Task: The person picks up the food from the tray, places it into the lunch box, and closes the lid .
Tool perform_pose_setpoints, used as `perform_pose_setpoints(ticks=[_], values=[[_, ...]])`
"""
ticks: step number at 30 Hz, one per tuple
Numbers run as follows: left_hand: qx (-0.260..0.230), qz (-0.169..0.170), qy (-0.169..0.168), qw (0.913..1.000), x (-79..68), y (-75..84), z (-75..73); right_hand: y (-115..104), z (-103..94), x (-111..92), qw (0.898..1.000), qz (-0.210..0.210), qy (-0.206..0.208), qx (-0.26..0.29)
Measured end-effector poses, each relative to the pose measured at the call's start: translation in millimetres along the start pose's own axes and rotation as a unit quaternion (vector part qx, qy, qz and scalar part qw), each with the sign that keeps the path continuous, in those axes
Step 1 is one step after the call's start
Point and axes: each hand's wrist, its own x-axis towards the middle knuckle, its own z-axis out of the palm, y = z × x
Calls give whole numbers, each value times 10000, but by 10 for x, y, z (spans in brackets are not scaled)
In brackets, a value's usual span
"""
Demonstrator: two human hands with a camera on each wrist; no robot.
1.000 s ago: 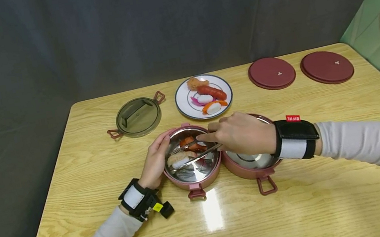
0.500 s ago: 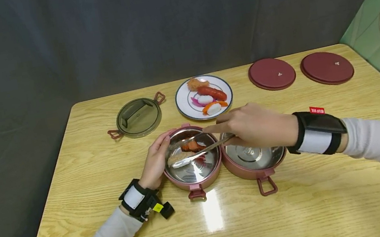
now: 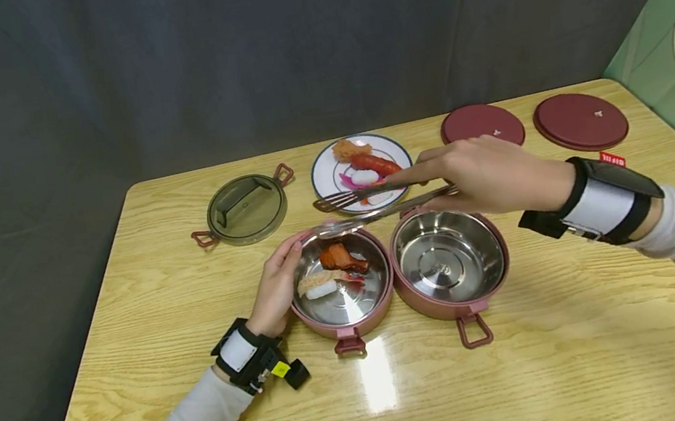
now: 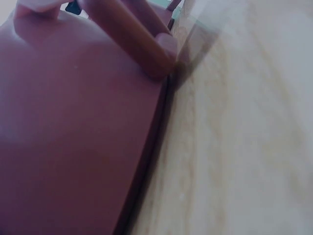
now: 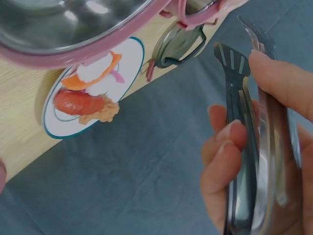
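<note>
My left hand (image 3: 275,286) grips the left rim of a pink steel-lined lunch box container (image 3: 342,314). Inside lie an orange-brown drumstick (image 3: 337,258) and a shrimp sushi (image 3: 321,289). Metal slotted tongs (image 3: 355,222) are held in my right hand (image 3: 480,173); their arms stand apart with no food between them. The tongs hover over the back rim of that container and the front of a white plate (image 3: 324,177). On the plate are a red sausage (image 3: 372,162), a fried piece (image 3: 346,149) and sushi pieces, partly hidden by the tongs.
A second pink container (image 3: 439,264) with a bare steel inside adjoins the first on its right. A smoky green lid (image 3: 252,213) with side clasps lies at the back left. Two dark red lids (image 3: 582,120) lie at the back right. A dark curtain (image 3: 285,49) hangs behind the table.
My right hand has lifted the tongs out of the left container and moved back and to the right. The shrimp sushi and drumstick stay inside. My left hand has not moved.
</note>
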Motion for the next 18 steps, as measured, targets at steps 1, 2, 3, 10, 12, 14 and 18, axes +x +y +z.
perform_pose_setpoints(ticks=[1,2,3,10,12,14,18], values=[[4,-2,3,10000,-2,1,-1,26,-1,12,10000,56,-15,37],[7,-3,2,10000,-2,1,-2,53,-1,25,9999,89,-23,83],[32,8,11,10000,-4,2,-3,79,0,38,9998,113,-35,133],[-5,47,0,10000,-3,-1,-9,261,15,126,9995,276,-99,135],[3,80,-5,10000,-5,0,-9,333,26,147,9994,312,-87,147],[24,93,2,10000,-9,3,-7,411,39,161,9991,371,-55,176],[104,63,14,9999,-19,13,-5,571,71,167,9986,482,11,200]])
